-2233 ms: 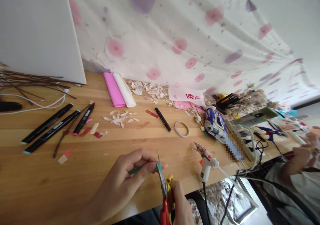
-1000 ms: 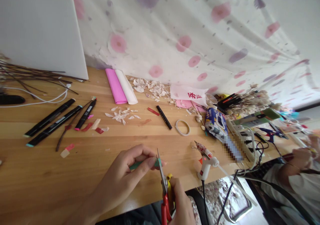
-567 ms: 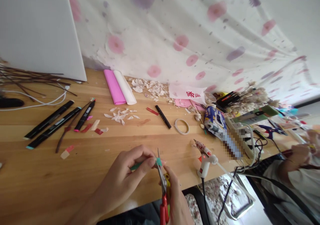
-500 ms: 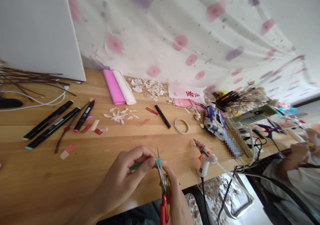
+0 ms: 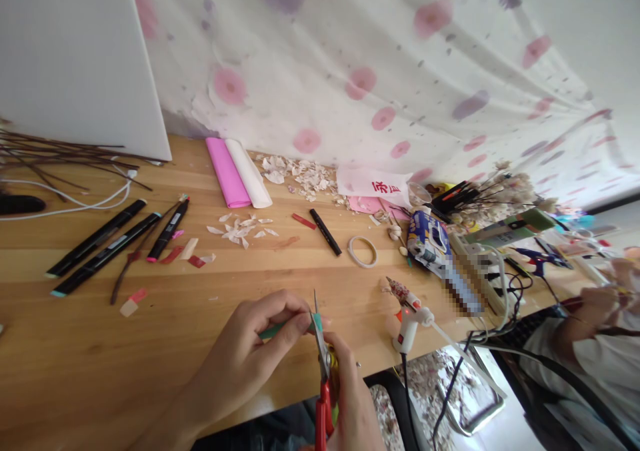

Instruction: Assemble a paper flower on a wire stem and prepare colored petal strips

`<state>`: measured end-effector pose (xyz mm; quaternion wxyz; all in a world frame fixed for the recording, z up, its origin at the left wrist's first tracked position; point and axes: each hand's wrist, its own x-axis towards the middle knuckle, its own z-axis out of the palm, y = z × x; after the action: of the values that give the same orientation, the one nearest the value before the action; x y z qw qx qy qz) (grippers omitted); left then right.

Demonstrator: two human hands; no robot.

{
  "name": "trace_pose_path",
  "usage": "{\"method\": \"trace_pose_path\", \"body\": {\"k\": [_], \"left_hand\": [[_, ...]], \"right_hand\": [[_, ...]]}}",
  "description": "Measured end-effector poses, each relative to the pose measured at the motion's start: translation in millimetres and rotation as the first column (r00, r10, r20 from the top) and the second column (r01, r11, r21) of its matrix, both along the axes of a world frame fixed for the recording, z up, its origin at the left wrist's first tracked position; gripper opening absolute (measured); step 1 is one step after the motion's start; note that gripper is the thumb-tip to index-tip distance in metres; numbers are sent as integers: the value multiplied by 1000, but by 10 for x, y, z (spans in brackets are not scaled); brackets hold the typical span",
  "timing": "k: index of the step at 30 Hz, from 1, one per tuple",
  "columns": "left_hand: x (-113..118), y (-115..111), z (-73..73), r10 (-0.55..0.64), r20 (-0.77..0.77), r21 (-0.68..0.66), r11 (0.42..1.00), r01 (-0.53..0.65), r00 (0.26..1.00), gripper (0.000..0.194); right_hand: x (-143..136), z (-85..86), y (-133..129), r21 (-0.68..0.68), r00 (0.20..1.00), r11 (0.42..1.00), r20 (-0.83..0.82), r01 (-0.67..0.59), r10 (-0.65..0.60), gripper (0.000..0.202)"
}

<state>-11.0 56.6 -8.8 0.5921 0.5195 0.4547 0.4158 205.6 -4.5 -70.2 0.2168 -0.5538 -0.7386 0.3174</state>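
Note:
My left hand (image 5: 265, 344) is closed, pinching a narrow green strip (image 5: 273, 331) between thumb and forefinger. The strip's end sticks out past the fingertips. Around that end lie the slightly parted blades of red-handled scissors (image 5: 323, 371), gripped by my right hand (image 5: 355, 397). Something yellow shows behind the scissors by the right fingers; its kind is hidden. Both hands are over the front edge of the wooden table (image 5: 165, 351).
On the right are a white glue gun (image 5: 410, 321), a tape roll (image 5: 363, 252) and a blue packet (image 5: 427, 237). Black markers (image 5: 107, 254) lie left. Behind are paper rolls (image 5: 233, 174) and pale petals (image 5: 240, 229). Another person's hand (image 5: 597, 307) is far right.
The scissors have turned slightly, their red handles moving left and the blade tips a little upward around the green strip. My left hand has stayed nearly still.

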Motion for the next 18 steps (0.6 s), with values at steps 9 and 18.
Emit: {"method": "trace_pose_path", "body": {"k": [9, 18], "left_hand": [[-8, -4, 51, -1, 13, -11, 1000, 1, 1000, 25], [-8, -7, 14, -11, 20, -17, 1000, 11, 1000, 25]], "right_hand": [[-107, 94, 15, 25, 999, 999, -43, 22, -21, 84], [-113, 132, 12, -39, 990, 994, -91, 105, -108, 76]]}}
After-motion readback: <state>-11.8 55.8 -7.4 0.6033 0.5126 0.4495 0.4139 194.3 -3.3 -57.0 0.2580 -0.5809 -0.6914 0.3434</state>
